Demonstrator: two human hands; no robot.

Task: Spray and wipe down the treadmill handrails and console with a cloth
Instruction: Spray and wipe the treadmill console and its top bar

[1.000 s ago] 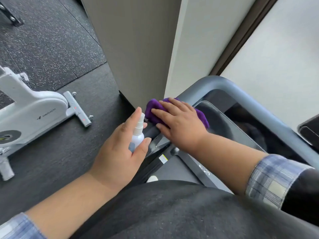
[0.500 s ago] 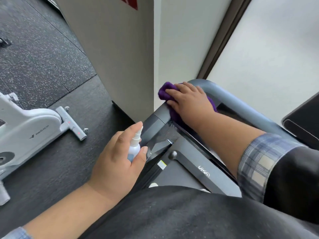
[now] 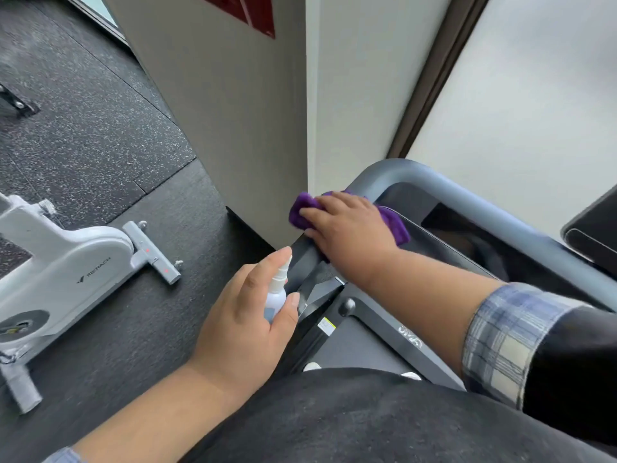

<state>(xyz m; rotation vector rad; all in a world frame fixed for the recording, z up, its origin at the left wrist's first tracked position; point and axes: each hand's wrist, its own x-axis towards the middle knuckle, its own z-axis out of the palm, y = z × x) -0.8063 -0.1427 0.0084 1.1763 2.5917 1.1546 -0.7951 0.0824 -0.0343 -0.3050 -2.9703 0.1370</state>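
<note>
A crumpled purple microfibre cloth is pressed flat against the left front corner of the grey tubular treadmill handrail by the right hand, whose fingers are laid out fairly straight over the fabric; cloth edges are seen protruding beyond the fingertips and behind the wrist. A small white plastic spray bottle is gripped upright in the left hand, with the index finger extended along the nozzle top and the thumb curled against the bottle body. The bottle is held just beside the black side rail of the treadmill, below and near the cloth, the two hands being apart and not touching. The dark glossy treadmill console panel is seen inside the handrail loop, next to the cloth. A plaid blue-and-white shirt cuff is noted on the right forearm. A white exercise bike is recorded on the black speckled rubber floor to the left, well apart from the treadmill. A beige wall column is located directly behind the handrail corner.
</note>
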